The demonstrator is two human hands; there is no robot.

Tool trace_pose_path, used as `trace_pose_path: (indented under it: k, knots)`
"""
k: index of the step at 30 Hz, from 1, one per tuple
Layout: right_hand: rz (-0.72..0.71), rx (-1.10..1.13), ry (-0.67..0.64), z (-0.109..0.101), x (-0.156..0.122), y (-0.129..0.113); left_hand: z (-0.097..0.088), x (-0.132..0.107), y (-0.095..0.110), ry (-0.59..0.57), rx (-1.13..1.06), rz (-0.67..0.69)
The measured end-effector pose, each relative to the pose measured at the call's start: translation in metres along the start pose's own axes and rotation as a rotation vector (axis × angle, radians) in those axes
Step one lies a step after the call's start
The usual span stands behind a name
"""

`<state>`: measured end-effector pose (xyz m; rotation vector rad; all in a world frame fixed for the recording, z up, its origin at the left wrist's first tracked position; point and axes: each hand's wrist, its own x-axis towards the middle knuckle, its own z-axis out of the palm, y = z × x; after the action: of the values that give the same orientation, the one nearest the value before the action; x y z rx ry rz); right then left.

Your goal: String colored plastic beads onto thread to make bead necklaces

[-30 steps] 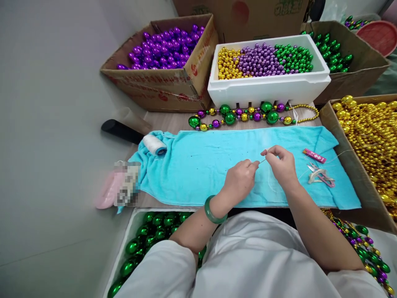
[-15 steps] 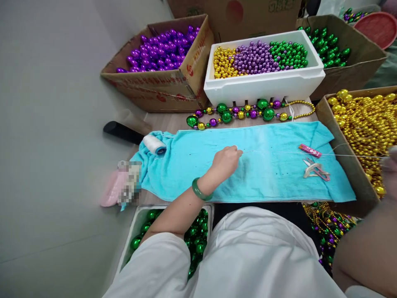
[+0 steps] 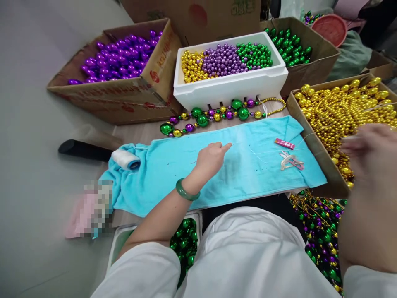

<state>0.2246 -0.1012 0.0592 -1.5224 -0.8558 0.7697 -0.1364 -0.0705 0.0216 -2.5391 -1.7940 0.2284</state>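
My left hand (image 3: 211, 159) rests on a turquoise towel (image 3: 173, 178), thumb and forefinger pressed together on a thin white thread (image 3: 259, 156) that lies slack across the cloth. A green bangle (image 3: 186, 192) sits on that wrist. My right hand (image 3: 369, 149) hovers, blurred, over the cardboard box of gold bead strands (image 3: 310, 138) at the right; its fingers are smeared. A white thread spool (image 3: 125, 159) lies at the towel's left end. Small snips (image 3: 291, 162) and a pink strip (image 3: 284, 143) lie at its right end.
Behind the towel lie a strung green, purple and gold necklace (image 3: 217, 116), a white foam box (image 3: 229, 89) of small beads, a purple bead box (image 3: 102, 91) and a green bead box (image 3: 310, 66). A tray of green beads (image 3: 184, 244) and mixed strands (image 3: 319, 231) flank my lap.
My right hand has swung from the towel's middle out to the right over the gold bead box, drawing the thread along. My left hand stayed on the towel; the view shifted right.
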Motion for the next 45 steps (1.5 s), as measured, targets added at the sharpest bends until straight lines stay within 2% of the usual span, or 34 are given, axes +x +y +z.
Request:
trace_pose_path:
  k: [2,4,5,7,10,11,13,15,17,19,21,23,25,27,30,36,40,45]
  knots:
    - [-0.051,-0.294,-0.206,0.029,0.0,0.01,-0.006,0.003,0.01,0.031,0.022,0.034]
    - [-0.257,-0.562,-0.365,0.063,-0.007,0.019,-0.012,0.006,0.019,0.081,0.043,0.076]
    - [-0.384,-0.588,-0.401,0.079,-0.013,0.022,-0.015,0.007,0.023,0.11,0.052,0.103]
    - [-0.542,-0.506,-0.586,0.108,-0.026,0.027,-0.019,0.009,0.03,0.165,0.065,0.164]
    - [-0.575,-0.494,-0.806,0.137,-0.04,0.034,-0.018,0.014,0.04,0.2,0.078,0.233]
    - [-0.556,-0.561,-0.832,0.142,-0.042,0.037,-0.014,0.017,0.043,0.191,0.078,0.244]
    - [-0.556,-0.753,-0.799,0.142,-0.041,0.04,-0.003,0.024,0.049,0.144,0.075,0.258]
    - [-0.576,-0.903,-0.729,0.128,-0.036,0.042,0.012,0.031,0.056,0.086,0.075,0.284]
    - [-0.545,-0.982,-0.66,0.099,-0.025,0.042,0.027,0.039,0.064,0.042,0.075,0.322]
    - [-0.429,-1.043,-0.561,0.057,-0.01,0.041,0.038,0.045,0.072,0.004,0.067,0.355]
    - [-0.265,-1.139,-0.413,0.005,0.01,0.042,0.045,0.051,0.079,-0.033,0.053,0.375]
    - [-0.075,-1.259,-0.33,-0.048,0.033,0.047,0.049,0.056,0.085,-0.059,0.043,0.393]
    - [0.015,-1.288,-0.342,-0.092,0.052,0.056,0.052,0.06,0.09,-0.063,0.044,0.41]
    - [0.07,-1.268,-0.406,-0.12,0.064,0.069,0.055,0.064,0.092,-0.062,0.054,0.419]
    - [0.11,-1.218,-0.519,-0.13,0.068,0.089,0.058,0.069,0.093,-0.078,0.064,0.413]
    - [0.097,-1.153,-0.659,-0.109,0.067,0.112,0.055,0.071,0.095,-0.128,0.031,0.38]
    - [0.079,-1.106,-0.686,-0.107,0.069,0.116,0.054,0.069,0.096,-0.14,-0.006,0.349]
    - [0.138,-1.053,-0.655,-0.106,0.073,0.118,0.056,0.068,0.096,-0.112,-0.018,0.343]
